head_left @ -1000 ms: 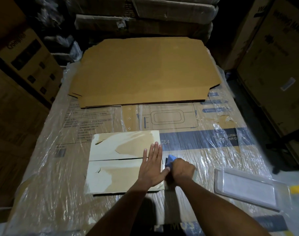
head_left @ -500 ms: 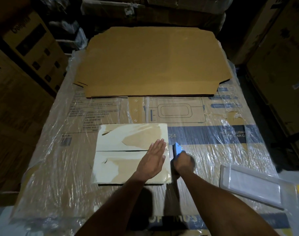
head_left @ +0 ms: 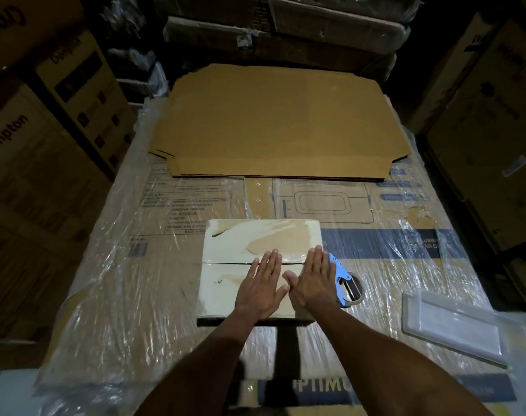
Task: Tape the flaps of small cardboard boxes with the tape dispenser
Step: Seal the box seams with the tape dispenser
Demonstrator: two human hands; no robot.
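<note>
Both hands, left hand (head_left: 263,288) and right hand (head_left: 314,283), fingers flat and released, press the small box (head_left: 240,250) flaps (smoothing step, likely); tape dispenser (head_left: 344,280) lies beside its right edge; next: regrasp it.

head view, close, looking steeply down
</note>
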